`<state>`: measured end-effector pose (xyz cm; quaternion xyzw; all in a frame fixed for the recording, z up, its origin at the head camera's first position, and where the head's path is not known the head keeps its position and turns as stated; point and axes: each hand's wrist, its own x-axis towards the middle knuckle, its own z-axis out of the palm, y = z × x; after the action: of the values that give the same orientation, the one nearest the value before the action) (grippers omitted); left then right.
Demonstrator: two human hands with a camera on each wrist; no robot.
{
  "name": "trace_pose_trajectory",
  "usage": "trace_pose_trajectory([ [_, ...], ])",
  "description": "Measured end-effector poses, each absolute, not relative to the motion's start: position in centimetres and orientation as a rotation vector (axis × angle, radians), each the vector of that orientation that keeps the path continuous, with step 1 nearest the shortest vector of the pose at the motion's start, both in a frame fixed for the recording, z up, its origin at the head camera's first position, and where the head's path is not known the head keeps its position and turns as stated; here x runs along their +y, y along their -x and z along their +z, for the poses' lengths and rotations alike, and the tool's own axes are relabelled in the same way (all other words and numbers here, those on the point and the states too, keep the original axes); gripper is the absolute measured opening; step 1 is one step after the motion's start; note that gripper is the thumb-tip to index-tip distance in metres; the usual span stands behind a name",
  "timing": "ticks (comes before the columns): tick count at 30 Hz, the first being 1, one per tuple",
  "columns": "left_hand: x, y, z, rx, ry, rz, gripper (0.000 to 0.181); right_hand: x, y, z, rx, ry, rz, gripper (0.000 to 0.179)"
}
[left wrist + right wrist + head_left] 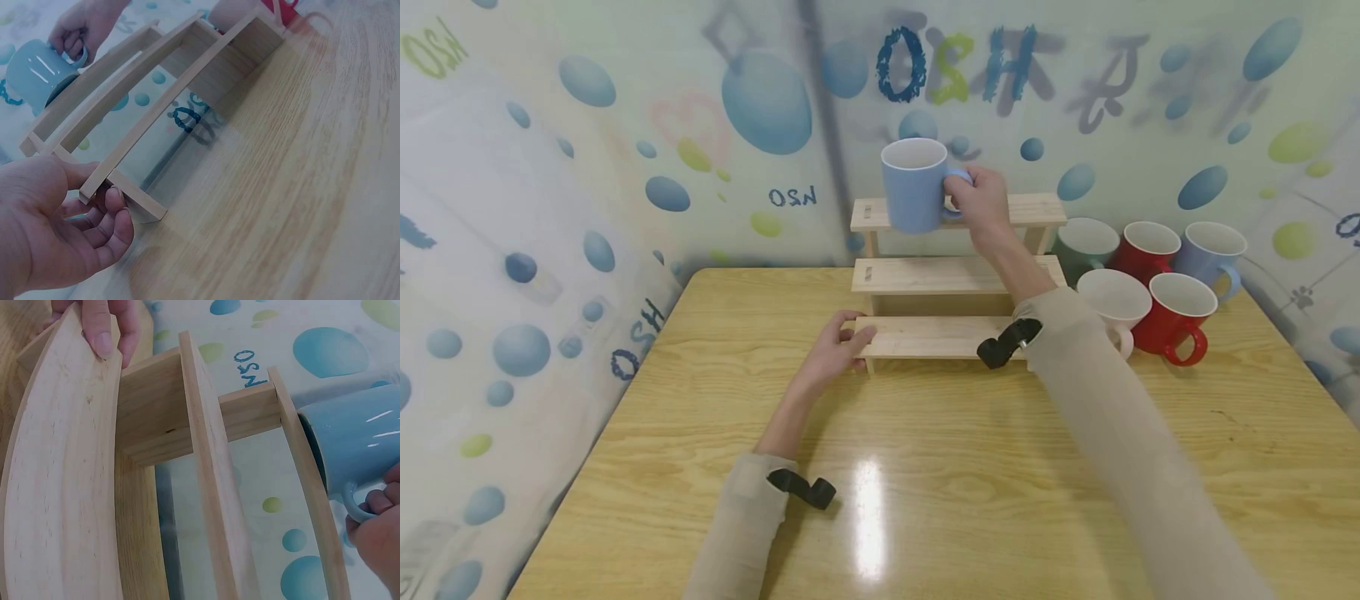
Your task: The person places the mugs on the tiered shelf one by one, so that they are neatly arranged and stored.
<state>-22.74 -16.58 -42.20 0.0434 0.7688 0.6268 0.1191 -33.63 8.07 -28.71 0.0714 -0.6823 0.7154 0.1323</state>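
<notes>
One light blue mug (914, 187) sits upright at the upper middle of the frame, over the left half of the top shelf (868, 212) of a three-step wooden rack (932, 275); from where I stand I can't tell whether its base bears fully on the wood. The right hand (981, 204) pinches it by the handle (350, 501), fingers curled through and round the loop, probably because that leaves the rim and sides untouched and lets the mug stay level. So the mug's body lies just to the frame's left of that grip, with the handle turned right, towards the hand. Lower, near the centre, the left hand (835, 346) clasps the left end of the lowest shelf (932, 337), thumb on top and fingers curled beneath, seemingly to steady the rack against a nudge. At the right of the frame five more mugs stand close together: green (1084, 243), red (1146, 243) and blue (1210, 250) behind, white (1112, 300) and red (1176, 310) in front. Everything stands on a wood-grain table (940, 467), before a backdrop (767, 104) of printed dots and letters.
</notes>
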Motion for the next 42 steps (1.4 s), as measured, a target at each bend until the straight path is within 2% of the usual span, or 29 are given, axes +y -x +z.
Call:
trace_pose_trajectory([
  [18,-16.9,22.7,-42.1,2.274,-0.143,1.786,0.048,7.6,35.1,-27.3,-2.473,-0.308,1.71,0.027],
  [42,-16.7,22.7,-42.1,2.273,-0.132,1.794,0.051,7.1,36.6,-26.2,-2.641,-0.281,1.487,0.027],
])
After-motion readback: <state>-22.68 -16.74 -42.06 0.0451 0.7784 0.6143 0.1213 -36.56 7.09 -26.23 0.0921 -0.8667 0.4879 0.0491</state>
